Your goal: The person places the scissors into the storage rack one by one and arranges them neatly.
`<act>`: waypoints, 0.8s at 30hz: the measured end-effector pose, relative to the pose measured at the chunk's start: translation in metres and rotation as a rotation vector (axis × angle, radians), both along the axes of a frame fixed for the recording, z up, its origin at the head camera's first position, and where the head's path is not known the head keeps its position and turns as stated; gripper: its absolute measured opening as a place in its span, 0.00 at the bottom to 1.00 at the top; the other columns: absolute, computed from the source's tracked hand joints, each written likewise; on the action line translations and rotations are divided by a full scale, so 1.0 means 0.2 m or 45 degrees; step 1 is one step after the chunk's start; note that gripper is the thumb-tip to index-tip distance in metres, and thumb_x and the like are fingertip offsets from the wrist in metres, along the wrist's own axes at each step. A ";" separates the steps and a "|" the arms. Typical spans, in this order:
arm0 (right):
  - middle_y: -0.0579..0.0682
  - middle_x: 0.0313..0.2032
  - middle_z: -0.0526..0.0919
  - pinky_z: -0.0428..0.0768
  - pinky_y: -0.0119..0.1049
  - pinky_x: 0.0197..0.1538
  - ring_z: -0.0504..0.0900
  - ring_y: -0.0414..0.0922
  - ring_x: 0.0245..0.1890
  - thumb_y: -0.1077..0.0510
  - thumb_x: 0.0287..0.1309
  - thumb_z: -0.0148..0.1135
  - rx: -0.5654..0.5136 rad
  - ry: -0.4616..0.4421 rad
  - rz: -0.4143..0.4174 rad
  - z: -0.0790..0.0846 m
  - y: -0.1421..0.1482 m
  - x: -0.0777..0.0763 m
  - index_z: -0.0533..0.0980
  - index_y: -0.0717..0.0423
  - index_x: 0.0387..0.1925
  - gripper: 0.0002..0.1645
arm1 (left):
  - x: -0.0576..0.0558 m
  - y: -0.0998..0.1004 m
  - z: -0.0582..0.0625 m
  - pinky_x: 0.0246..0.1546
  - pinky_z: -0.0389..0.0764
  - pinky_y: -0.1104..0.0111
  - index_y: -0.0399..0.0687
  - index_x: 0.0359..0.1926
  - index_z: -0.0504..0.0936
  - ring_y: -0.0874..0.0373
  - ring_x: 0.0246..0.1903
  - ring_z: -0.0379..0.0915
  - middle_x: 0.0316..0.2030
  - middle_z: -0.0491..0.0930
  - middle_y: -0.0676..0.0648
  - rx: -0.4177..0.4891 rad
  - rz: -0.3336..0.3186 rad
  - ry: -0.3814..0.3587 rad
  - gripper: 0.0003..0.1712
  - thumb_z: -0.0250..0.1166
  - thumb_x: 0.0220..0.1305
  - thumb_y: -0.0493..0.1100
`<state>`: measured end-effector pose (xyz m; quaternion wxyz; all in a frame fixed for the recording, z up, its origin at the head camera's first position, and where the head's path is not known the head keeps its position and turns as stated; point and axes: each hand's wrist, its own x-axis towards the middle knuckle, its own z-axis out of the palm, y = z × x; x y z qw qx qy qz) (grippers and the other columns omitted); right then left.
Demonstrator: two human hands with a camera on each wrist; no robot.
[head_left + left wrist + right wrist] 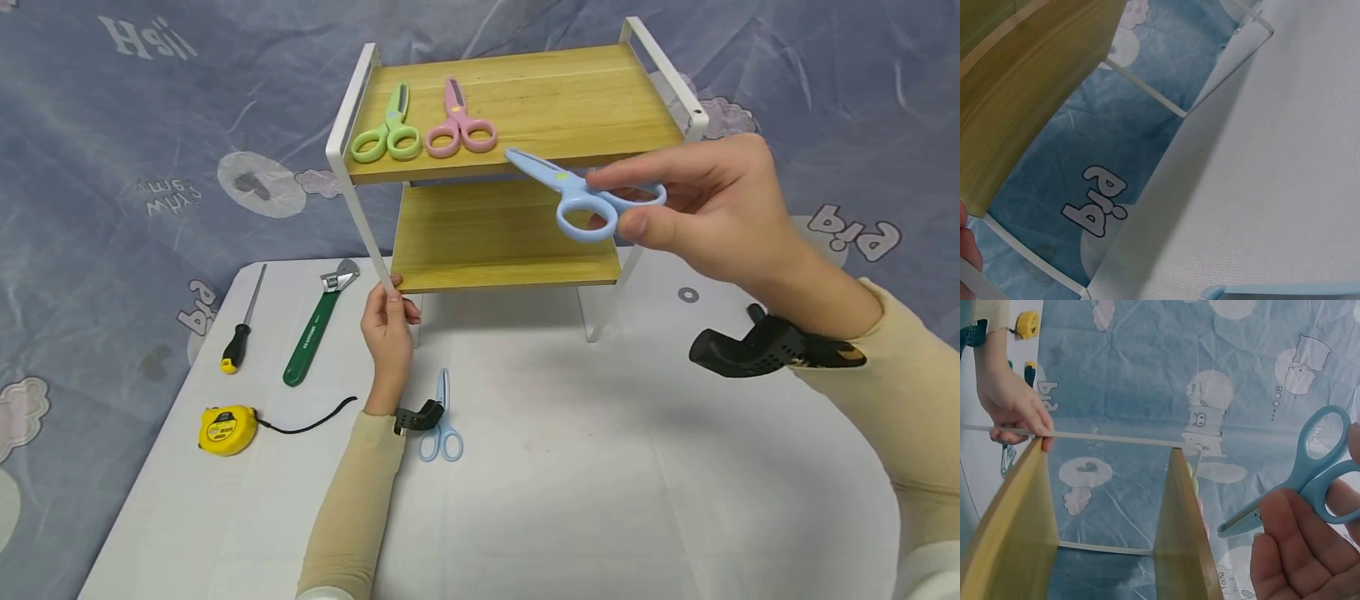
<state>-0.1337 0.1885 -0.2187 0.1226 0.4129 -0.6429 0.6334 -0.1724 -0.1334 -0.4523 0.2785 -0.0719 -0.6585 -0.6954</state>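
In my right hand (705, 200) I hold a pair of blue scissors (588, 205) by the handles, pinched between thumb and fingers. Their blades point left, in front of the top board's near edge. My left hand (387, 325) grips the left front leg of a two-tier wooden shelf (555, 92) with a white frame, right at the lower board (510, 237). On the top board lie green scissors (388, 129) at the left and pink scissors (459, 125) beside them. The right wrist view shows the held scissors (1297, 478) close up, with fingers at the handle loops.
Another pair of blue scissors (442, 421) lies on the white table beside my left wrist. At the left are a screwdriver (238, 337), a green-handled adjustable wrench (315, 329) and a yellow tape measure (227, 430). A small grey washer (687, 294) lies right of the shelf.
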 end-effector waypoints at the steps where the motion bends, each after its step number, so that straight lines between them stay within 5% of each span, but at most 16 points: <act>1: 0.53 0.36 0.92 0.60 0.24 0.16 0.89 0.39 0.30 0.67 0.51 0.77 0.001 0.004 -0.006 0.01 -0.01 -0.01 0.81 0.82 0.43 0.22 | 0.00 0.00 0.00 0.26 0.79 0.79 0.23 0.54 0.75 0.68 0.23 0.73 0.23 0.75 0.57 -0.001 -0.002 0.009 0.18 0.51 0.80 0.38; 8: 0.49 0.35 0.92 0.78 0.21 0.28 0.86 0.38 0.28 0.68 0.52 0.76 0.071 0.013 -0.135 0.08 -0.08 -0.09 0.83 0.76 0.45 0.19 | -0.01 0.00 -0.01 0.25 0.78 0.80 0.22 0.53 0.74 0.69 0.22 0.73 0.22 0.76 0.58 0.005 -0.012 0.055 0.20 0.52 0.79 0.40; 16: 0.32 0.29 0.89 0.64 0.25 0.21 0.75 0.32 0.17 0.63 0.55 0.75 0.477 -0.025 -0.562 0.16 -0.16 -0.16 0.87 0.60 0.49 0.18 | -0.01 0.00 0.00 0.25 0.78 0.80 0.24 0.53 0.75 0.68 0.22 0.73 0.22 0.75 0.57 0.005 -0.007 0.027 0.18 0.52 0.79 0.39; 24: 0.53 0.43 0.88 0.70 0.21 0.32 0.75 0.28 0.27 0.49 0.61 0.72 0.939 -0.011 -0.814 0.20 -0.21 -0.24 0.85 0.49 0.55 0.22 | -0.01 0.00 -0.01 0.25 0.78 0.80 0.22 0.54 0.74 0.69 0.22 0.73 0.22 0.76 0.58 -0.002 -0.010 0.045 0.21 0.52 0.80 0.42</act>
